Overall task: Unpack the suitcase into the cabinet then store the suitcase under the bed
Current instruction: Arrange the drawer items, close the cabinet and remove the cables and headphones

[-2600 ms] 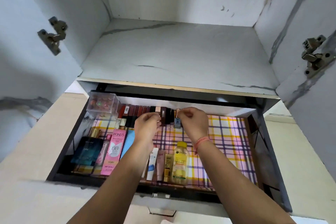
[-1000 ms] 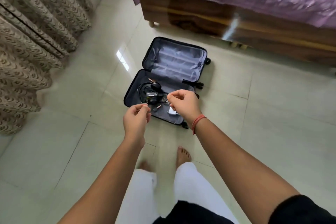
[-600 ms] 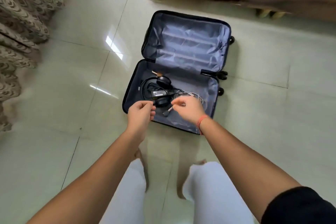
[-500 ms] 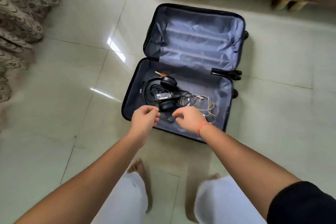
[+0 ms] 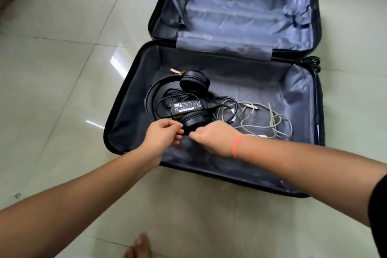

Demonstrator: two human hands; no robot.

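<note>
The fingers (image 5: 177,132) of my left hand (image 5: 163,138) are curled with the tips close together, right at the near ear pad of the headphones (image 5: 194,81). I cannot tell if they hold anything. The fingers of my right hand (image 5: 213,138) curl down and hide under the hand, so I cannot tell there either. A small dark bit shows between the two hands.

I think the job now is to lift the last things out. The black cord of the charger (image 5: 186,107) loops through the headphone band, so I should lift slowly, or take both together. The white cables (image 5: 272,123) are in a messy heap, so I should scoop them up as one bunch and not pull one end.

The suitcase (image 5: 117,123) is black and lies open flat on the floor (image 5: 62,90). It has shiny grey cloth inside. The far half (image 5: 236,12) holds nothing I can see. The near half has the headphones and charger toward its left edge and the cables toward its right edge.
</note>
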